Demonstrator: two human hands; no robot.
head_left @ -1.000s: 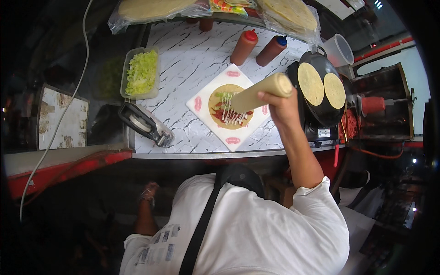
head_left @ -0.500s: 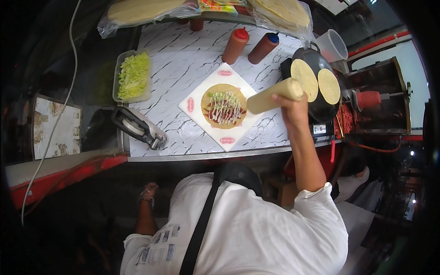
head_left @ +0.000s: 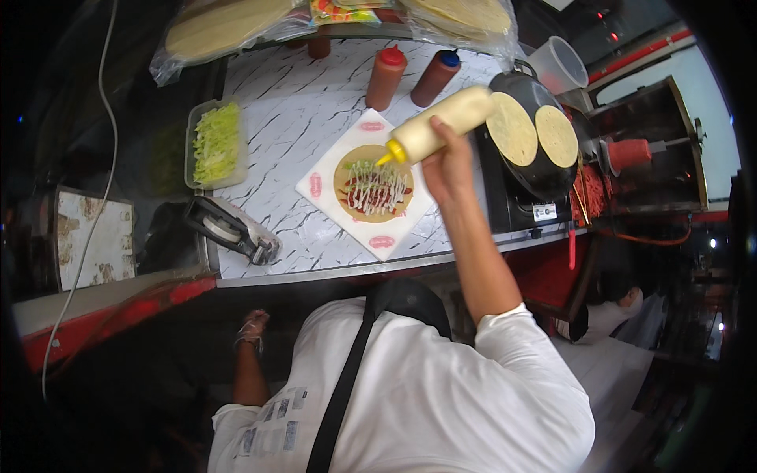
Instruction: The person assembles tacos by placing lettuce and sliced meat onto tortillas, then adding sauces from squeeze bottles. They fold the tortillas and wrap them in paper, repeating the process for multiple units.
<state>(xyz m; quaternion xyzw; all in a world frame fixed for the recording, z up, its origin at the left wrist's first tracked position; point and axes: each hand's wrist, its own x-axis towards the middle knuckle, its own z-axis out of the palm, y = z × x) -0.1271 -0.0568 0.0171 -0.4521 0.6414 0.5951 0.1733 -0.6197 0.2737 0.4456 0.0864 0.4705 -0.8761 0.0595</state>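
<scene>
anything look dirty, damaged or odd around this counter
The white panel at far left looks worn or dirty: it is stained brown in places, though I can't tell why. The tilted squeeze bottle in the right hand seems normal, since it points toward the topped tortilla.

- The pale squeeze bottle [head_left: 441, 126] has moved left and toward the far side, and tips so that its yellow nozzle [head_left: 392, 152], hidden earlier, shows and points left and near over the tortilla [head_left: 341, 180].
- The white sauce [head_left: 377, 185], falling in strings a second ago, now lies in lines across the filling.
- The tortilla's right side, partly covered a second ago, is in view.
- The right hand [head_left: 449, 165] has shifted left, gripping around the bottle's middle instead of near its base.
- The right forearm [head_left: 485, 264] leans farther left.
- The counter [head_left: 268, 197] sits farther left in view.
</scene>
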